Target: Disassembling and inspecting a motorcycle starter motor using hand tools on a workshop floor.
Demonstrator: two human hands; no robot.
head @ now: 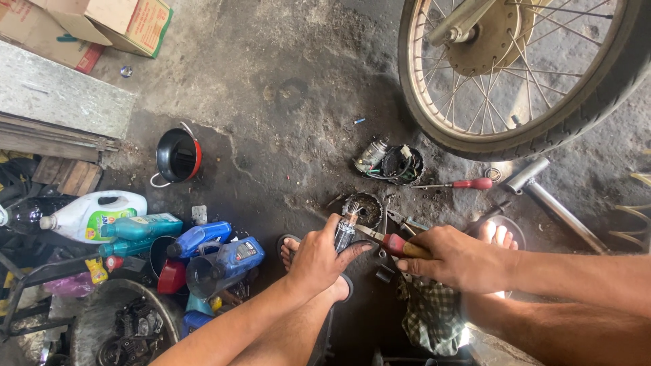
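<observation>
Head view: left hand wraps small metal part above floor, between feet; right hand grips red-handled screwdriver, tip at part. Step in hand: prying or unscrewing; tip needs steady seating.

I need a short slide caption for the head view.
Left hand grips a metal part, right hand holds a screwdriver against it.

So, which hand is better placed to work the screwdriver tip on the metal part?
Right hand: it already grips the screwdriver, tip at the metal part. The left hand is busy holding that part.
</observation>
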